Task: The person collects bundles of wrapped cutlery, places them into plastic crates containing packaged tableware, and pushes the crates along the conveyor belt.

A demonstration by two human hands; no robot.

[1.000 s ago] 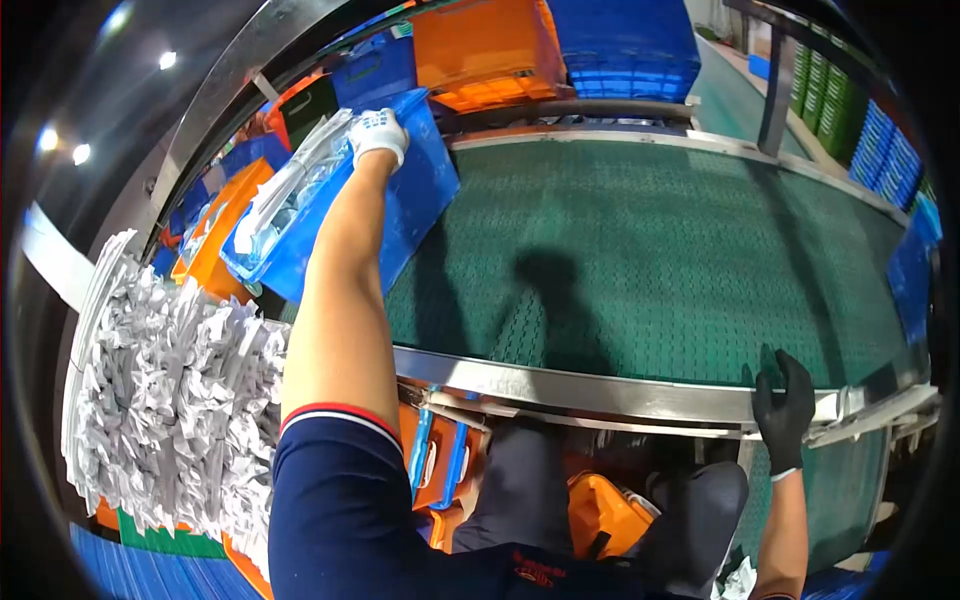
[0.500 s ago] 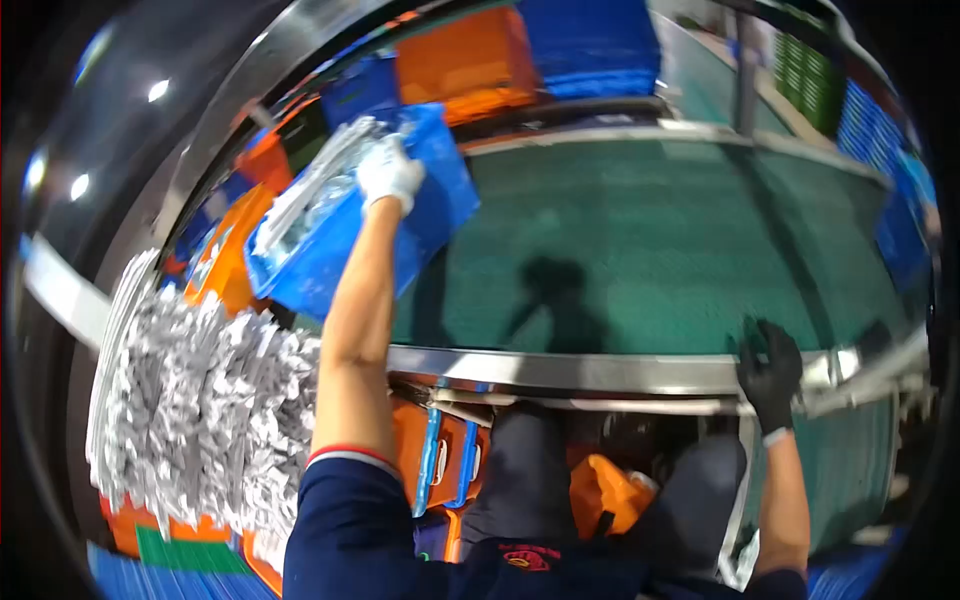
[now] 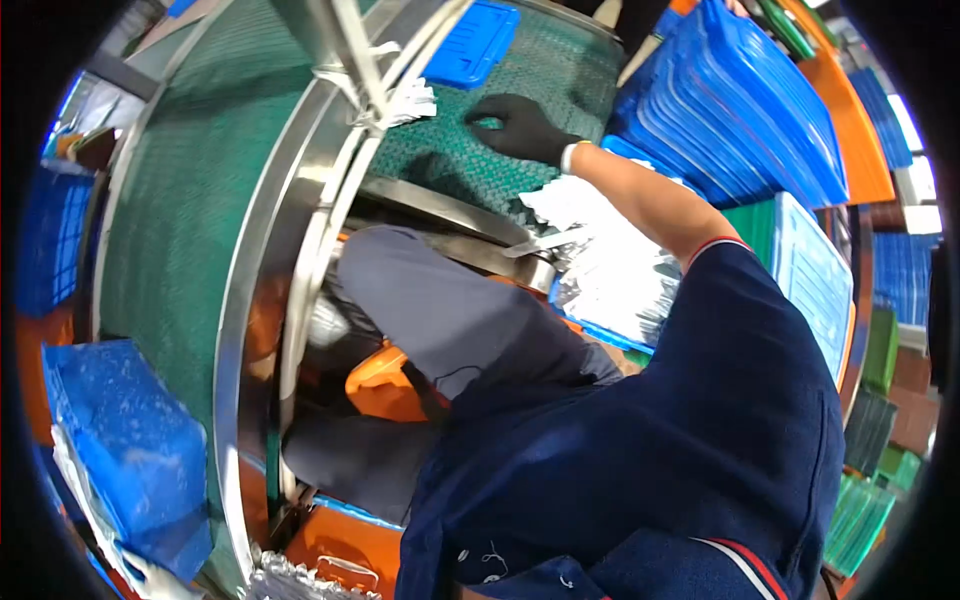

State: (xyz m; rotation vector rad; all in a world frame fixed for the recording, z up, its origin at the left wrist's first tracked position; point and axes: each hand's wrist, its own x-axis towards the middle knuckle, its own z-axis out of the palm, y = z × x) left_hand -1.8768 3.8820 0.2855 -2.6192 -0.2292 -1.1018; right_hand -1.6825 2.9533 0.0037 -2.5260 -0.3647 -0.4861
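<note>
My right hand (image 3: 525, 130), in a black glove, reaches over the green belt. Its thumb and forefinger curve round a gap where green shows, with nothing seen between them. Close by are a blue lid (image 3: 470, 45) and a small bundle of white strips (image 3: 412, 102). At the lower left, my left hand (image 3: 155, 578) in a white glove is partly cut off by the frame's edge. It grips the edge of a tilted blue bin (image 3: 130, 450), and silvery-white strips (image 3: 70, 470) show along the bin's open side.
A metal rail (image 3: 265, 230) and a pale post with cords (image 3: 340, 180) run beside the belt. To the right stand stacked blue lids (image 3: 730, 110) and a heap of bright silvery strips (image 3: 620, 255). Orange bins (image 3: 340, 540) sit low near my legs.
The view has swung to the right. My right hand has moved out over the belt towards the blue lid. The blue bin and my left hand now appear at the lower left.
</note>
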